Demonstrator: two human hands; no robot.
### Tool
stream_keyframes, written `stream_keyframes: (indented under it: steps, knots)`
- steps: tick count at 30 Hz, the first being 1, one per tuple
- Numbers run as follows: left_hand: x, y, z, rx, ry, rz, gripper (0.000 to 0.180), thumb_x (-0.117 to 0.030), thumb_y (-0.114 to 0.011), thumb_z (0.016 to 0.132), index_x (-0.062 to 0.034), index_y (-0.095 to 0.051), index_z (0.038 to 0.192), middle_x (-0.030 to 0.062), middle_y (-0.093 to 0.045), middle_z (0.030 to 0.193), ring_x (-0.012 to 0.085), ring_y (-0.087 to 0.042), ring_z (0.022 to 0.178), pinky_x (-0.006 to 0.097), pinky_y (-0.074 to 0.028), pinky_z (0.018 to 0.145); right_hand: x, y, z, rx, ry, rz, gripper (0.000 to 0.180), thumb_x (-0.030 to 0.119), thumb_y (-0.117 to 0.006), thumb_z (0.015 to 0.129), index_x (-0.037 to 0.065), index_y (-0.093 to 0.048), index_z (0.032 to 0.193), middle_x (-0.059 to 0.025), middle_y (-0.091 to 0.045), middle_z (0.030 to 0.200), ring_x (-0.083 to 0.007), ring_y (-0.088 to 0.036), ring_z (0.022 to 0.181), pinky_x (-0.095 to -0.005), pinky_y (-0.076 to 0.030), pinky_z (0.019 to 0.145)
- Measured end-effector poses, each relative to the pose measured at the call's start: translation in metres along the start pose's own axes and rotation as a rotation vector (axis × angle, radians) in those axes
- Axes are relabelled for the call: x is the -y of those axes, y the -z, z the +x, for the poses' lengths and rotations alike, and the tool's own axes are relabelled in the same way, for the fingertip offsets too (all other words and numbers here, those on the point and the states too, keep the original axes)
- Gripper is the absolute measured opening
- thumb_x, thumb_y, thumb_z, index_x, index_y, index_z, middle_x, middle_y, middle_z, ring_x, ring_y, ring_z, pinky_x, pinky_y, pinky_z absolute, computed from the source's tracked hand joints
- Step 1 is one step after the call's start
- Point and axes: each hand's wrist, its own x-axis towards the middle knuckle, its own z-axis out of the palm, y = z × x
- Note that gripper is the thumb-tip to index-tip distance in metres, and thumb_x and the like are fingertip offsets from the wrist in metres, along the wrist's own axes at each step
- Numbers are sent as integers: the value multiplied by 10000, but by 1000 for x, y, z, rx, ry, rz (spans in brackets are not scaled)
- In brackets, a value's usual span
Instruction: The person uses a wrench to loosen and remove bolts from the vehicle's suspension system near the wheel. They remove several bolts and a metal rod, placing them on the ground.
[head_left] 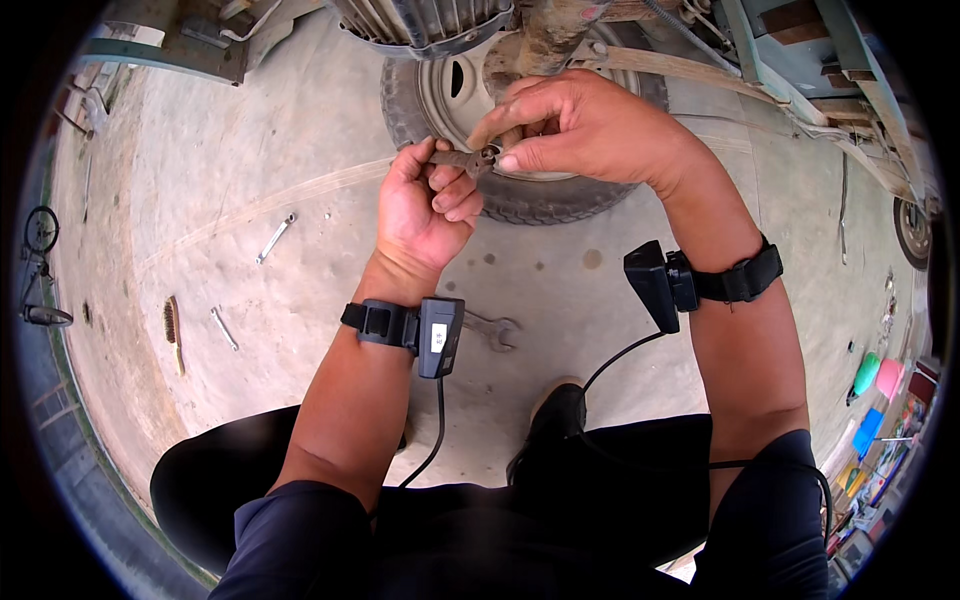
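Left hand: fingers pinch rusty metal piece, long axis left-right. Right hand just beyond right end, fingers spread; contact unclear.

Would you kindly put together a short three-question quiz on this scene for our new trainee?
1. What does the left hand hold?
2. True or false: the brush lies on the floor, to the person's left.
3. Fill in the missing word: in the picture, the right hand overlaps a ____ with a dark tyre.

Key:
1. A small dark metal part.
2. True.
3. Wheel.
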Motion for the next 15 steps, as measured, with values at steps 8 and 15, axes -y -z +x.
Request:
stream_keyframes:
  steps: [8, 15]
  knots:
    - [7, -9, -5, -8, 12, 12, 191, -248, -524, 980, -121, -611, 867, -44, -387, 594, 105, -342, 463, 259, -277, 447, -6, -9, -8, -102, 139, -44, 249, 164, -737, 850, 49, -751, 1070, -66, -678, 941, -170, -606, 816, -306, -484, 758]
    - [10, -10, -11, -12, -11, 9, 208, -234, -503, 988, -99, -628, 893, -49, -430, 608, 90, -373, 461, 247, -289, 429, 6, -9, -11, -96, 77, -15, 249, 171, -746, 854, 35, -749, 1062, -51, -689, 987, -147, -617, 881, -297, -493, 794]
